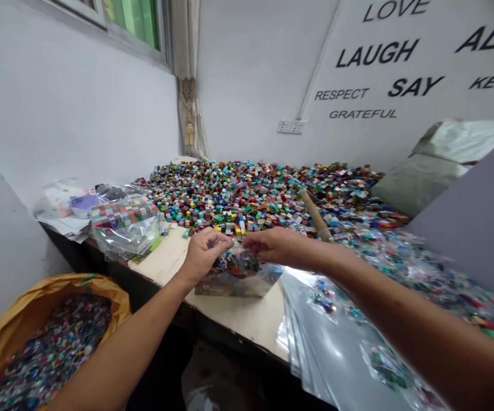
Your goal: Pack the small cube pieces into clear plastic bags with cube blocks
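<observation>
A filled clear bag (237, 264) is positioned centrally between the left hand (204, 254) and right hand (272, 245); fingers are curled, grip indeterminable. Unbagged blocks (230, 194) are heaped at 12 o'clock; filled packets (386, 365) are located at 4 o'clock.

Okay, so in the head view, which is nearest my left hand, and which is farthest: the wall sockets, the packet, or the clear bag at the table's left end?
From the left hand:
1. Packet, just to its right.
2. Clear bag, off to the left.
3. Wall sockets, up on the wall behind the block pile.
</observation>
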`<state>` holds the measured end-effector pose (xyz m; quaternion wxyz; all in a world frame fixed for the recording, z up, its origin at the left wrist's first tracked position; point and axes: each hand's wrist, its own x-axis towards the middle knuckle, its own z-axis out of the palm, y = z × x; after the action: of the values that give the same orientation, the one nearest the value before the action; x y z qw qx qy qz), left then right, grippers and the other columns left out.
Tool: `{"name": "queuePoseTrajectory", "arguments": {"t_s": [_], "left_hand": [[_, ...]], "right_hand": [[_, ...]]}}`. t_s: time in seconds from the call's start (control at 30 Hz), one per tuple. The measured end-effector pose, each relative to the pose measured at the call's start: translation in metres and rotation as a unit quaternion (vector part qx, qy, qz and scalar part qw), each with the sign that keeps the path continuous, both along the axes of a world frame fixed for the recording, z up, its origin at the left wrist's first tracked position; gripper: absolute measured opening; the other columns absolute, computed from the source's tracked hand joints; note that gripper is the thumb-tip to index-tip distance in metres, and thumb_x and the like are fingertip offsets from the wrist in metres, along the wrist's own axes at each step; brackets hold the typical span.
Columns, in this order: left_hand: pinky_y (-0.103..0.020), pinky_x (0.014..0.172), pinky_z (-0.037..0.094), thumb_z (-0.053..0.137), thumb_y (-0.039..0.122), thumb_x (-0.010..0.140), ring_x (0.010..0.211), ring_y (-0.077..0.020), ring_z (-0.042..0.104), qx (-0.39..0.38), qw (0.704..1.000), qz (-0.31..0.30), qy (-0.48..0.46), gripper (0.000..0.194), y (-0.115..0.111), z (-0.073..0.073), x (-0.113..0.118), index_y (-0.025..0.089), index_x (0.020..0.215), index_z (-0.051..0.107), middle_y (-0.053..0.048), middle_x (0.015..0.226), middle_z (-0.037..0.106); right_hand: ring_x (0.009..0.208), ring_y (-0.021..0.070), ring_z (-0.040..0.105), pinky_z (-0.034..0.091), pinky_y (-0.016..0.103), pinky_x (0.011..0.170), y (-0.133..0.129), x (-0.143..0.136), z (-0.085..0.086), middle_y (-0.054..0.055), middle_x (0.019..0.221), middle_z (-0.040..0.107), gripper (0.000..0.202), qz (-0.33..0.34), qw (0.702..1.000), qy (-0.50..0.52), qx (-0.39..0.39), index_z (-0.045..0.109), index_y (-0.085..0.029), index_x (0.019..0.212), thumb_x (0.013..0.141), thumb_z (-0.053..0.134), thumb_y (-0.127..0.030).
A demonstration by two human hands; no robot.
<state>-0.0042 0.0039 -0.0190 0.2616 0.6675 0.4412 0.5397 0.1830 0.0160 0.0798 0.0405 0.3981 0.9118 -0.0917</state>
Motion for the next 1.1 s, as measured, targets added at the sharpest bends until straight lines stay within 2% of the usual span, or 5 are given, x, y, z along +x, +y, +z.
{"name": "queuePoseTrajectory", "arguments": {"t_s": [0.23,0.33,0.43,0.77,1.1], "left_hand": [[-0.025,0.068,0.04,0.063,0.032,0.078,0.073,-0.0143,0.054,-0.001,1.0,-0.002,0.001,0.015,0.0,0.001,0.0,0.017,0.075,0.067,-0.001,0.076,0.059],[-0.026,0.07,0.041,0.063,0.032,0.078,0.077,-0.0157,0.056,0.002,1.0,-0.006,0.001,0.016,-0.002,0.002,0.0,0.018,0.075,0.067,-0.002,0.077,0.061],[-0.027,0.072,0.041,0.063,0.032,0.079,0.078,-0.016,0.056,0.005,1.0,-0.009,-0.001,0.016,-0.002,0.003,0.001,0.017,0.075,0.067,-0.002,0.077,0.061],[-0.025,0.065,0.039,0.064,0.035,0.078,0.069,-0.0134,0.052,0.005,1.0,-0.001,0.002,0.017,-0.002,0.001,0.001,0.018,0.075,0.066,0.0,0.072,0.057],[-0.025,0.068,0.04,0.063,0.034,0.078,0.077,-0.0155,0.054,0.006,1.0,-0.014,-0.008,0.017,-0.001,0.001,0.0,0.017,0.074,0.066,-0.002,0.075,0.06]], "right_hand": [[0.069,0.0152,0.06,0.035,0.022,0.057,-0.01,0.005,0.002,0.002,0.081,0.068,0.032,-0.033,0.995,0.019,0.095,0.062,-0.019,0.099,0.068,0.063,-0.011],[0.068,0.0155,0.058,0.036,0.023,0.058,-0.008,0.015,0.003,0.003,0.077,0.066,0.01,-0.04,0.996,0.064,0.045,0.062,-0.017,0.085,0.079,0.058,-0.024],[0.066,0.0143,0.057,0.04,0.024,0.059,0.007,0.026,0.005,0.004,0.074,0.065,0.032,-0.038,0.989,0.139,-0.03,0.062,-0.016,0.079,0.092,0.038,-0.032],[0.043,0.0089,0.032,0.025,0.027,0.048,0.019,0.002,0.017,-0.004,0.045,0.048,0.023,0.031,0.99,-0.138,0.028,0.061,-0.018,0.051,0.061,0.053,0.001],[0.059,0.0116,0.057,0.039,0.022,0.056,0.021,0.024,0.025,-0.003,0.061,0.064,0.018,-0.006,0.999,0.026,-0.029,0.064,-0.02,0.073,0.075,0.049,-0.01]]}}
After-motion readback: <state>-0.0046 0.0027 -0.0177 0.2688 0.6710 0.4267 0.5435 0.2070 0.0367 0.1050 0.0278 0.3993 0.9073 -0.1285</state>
